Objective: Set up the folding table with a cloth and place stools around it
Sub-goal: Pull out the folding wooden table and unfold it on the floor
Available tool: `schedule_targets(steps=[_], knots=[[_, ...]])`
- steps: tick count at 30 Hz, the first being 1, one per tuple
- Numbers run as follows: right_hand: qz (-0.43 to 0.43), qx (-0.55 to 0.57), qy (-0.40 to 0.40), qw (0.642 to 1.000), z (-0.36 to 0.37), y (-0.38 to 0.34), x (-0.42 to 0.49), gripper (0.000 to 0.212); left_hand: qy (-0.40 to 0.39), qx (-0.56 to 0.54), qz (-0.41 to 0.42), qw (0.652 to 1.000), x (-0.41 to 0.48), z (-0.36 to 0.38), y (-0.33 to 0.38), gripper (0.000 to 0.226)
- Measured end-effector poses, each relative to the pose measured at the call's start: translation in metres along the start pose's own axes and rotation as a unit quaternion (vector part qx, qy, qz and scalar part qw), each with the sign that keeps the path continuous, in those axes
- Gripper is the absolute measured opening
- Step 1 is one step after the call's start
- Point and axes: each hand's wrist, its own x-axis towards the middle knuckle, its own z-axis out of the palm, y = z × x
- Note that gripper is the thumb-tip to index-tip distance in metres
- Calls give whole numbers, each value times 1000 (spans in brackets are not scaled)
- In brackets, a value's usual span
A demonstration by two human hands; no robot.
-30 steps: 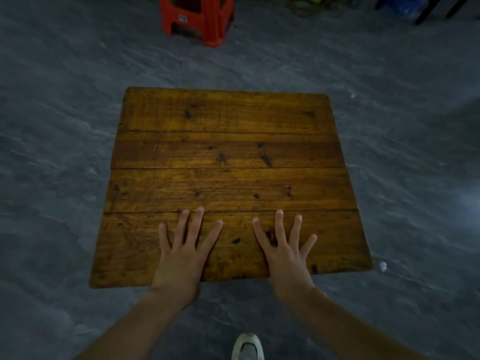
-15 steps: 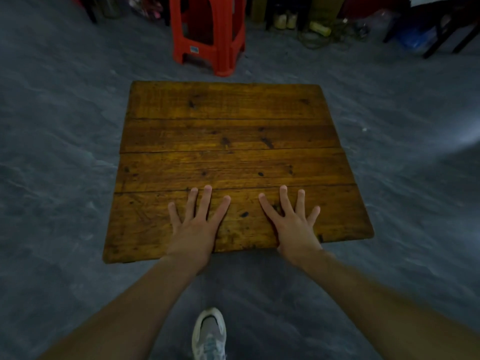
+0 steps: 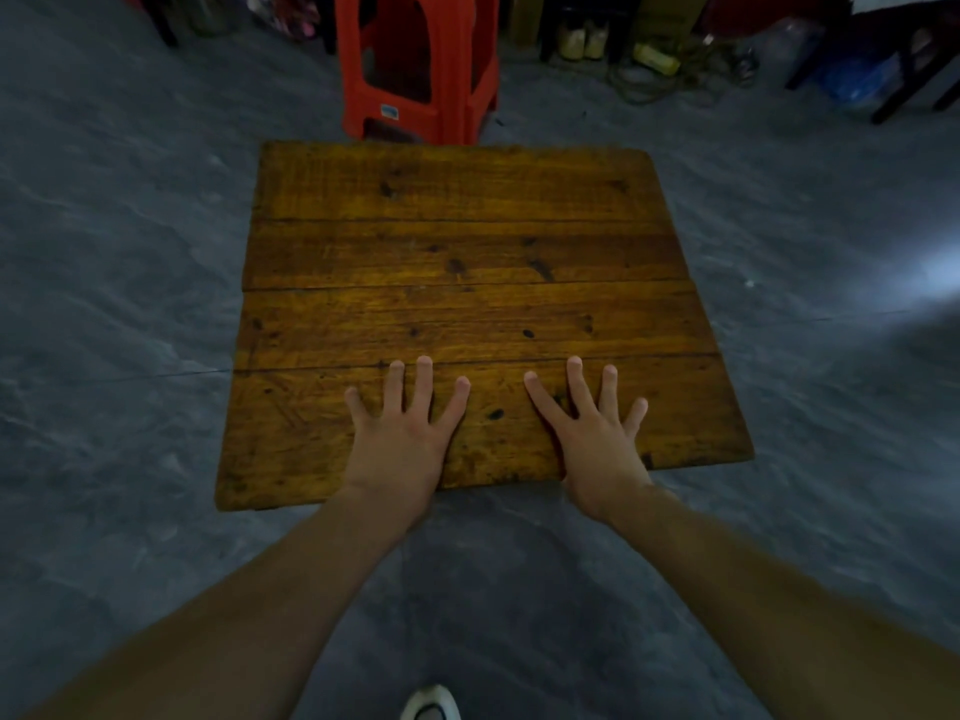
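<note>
On the square plank table point(image 3: 467, 262), left hand point(image 3: 400, 433) and right hand point(image 3: 597, 439) lie flat, fingers spread.

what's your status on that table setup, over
Left hand and right hand open, flat on the near plank of the wooden table. No cloth on it yet. Red plastic stool beyond the far edge.

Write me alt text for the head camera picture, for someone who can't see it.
A person's left hand and right hand lie flat, fingers spread, on the near plank of a bare square brown wooden tabletop. A red plastic stool stands on the grey floor just beyond the far edge.
</note>
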Motion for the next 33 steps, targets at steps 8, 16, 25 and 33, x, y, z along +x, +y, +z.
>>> schedule_targets(steps=[8, 16, 25, 33], knots=[[0, -20, -56, 998, -16, -2, 5, 128, -66, -32, 4, 997, 8, -17, -4, 135], [21, 125, -107, 986, -48, -22, 16, 123, -114, -110, 50, 986, 14, -50, -43, 87], [68, 227, 22, 971, -80, -82, 57, 96, -69, -66, 70, 993, 67, -71, -119, 74], [201, 294, 7, 934, -94, -155, 84, 97, -149, 56, 205, 966, 118, -75, -213, 98]])
